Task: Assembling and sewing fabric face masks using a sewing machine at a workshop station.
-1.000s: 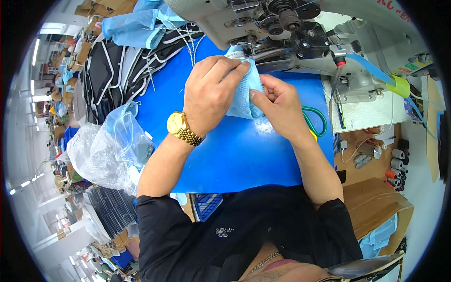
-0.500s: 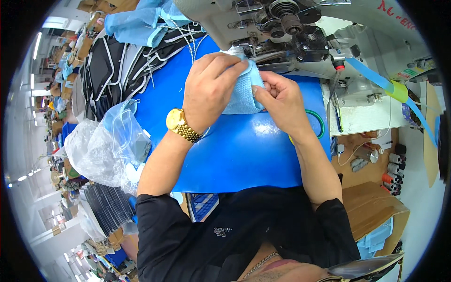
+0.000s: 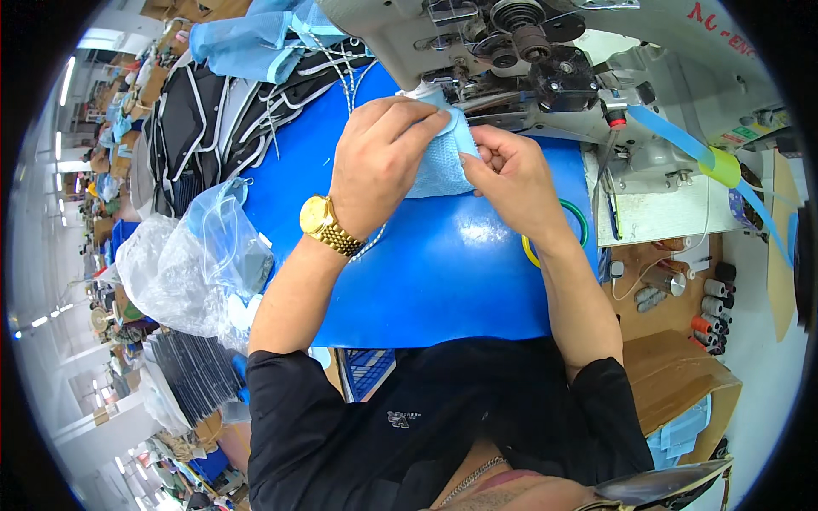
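Note:
A light blue mesh fabric piece [image 3: 440, 168] lies on the blue table, its far end at the head of a sewing machine [image 3: 511, 60]. My left hand [image 3: 379, 162] has its fingers closed on the fabric's upper edge, close to the machine's foot area. On the opposite side, my right hand [image 3: 514, 177] pinches the fabric's right edge between thumb and fingers. The needle and the exact stitching spot are hidden behind the left fingers and machine parts. Under my right forearm show scissors-like handles [image 3: 582, 225], one loop green and one yellow.
Black pieces with white piping [image 3: 204, 128], blue mesh pieces [image 3: 243, 43] and a patterned cord [image 3: 349, 81] lie at the far left. A clear plastic bag [image 3: 175, 272] sits nearer. Blue tape [image 3: 669, 134] runs into the machine. Thread spools [image 3: 714, 304] and a cardboard box [image 3: 682, 375] are at right.
The fabric's near edge has shifted slightly away from me, toward the machine. Both hands keep hold, and my right forearm has moved a little, uncovering more of the yellow loop.

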The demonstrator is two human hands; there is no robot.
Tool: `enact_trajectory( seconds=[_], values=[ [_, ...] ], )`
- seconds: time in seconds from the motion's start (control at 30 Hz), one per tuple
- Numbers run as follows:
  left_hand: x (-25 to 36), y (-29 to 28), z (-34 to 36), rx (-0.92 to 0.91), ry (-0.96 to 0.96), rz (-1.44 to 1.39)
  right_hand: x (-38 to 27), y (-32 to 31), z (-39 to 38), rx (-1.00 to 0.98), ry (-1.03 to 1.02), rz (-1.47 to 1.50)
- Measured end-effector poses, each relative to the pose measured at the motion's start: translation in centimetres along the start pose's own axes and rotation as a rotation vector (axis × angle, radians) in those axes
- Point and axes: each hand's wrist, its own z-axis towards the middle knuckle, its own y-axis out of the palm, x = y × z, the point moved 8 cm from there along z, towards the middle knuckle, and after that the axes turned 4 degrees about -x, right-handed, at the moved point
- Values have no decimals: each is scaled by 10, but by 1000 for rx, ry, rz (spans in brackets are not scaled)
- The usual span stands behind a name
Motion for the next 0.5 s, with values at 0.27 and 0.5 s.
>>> enact_trajectory(
  seconds=[0.27, 0.5],
  values=[
    [5, 6, 2, -60, -39, 45, -7, -4, 2, 39, -47, -62],
    [7, 8, 3, -49, -38, 93, -12, -8, 3, 93, -90, -155]
  ],
)
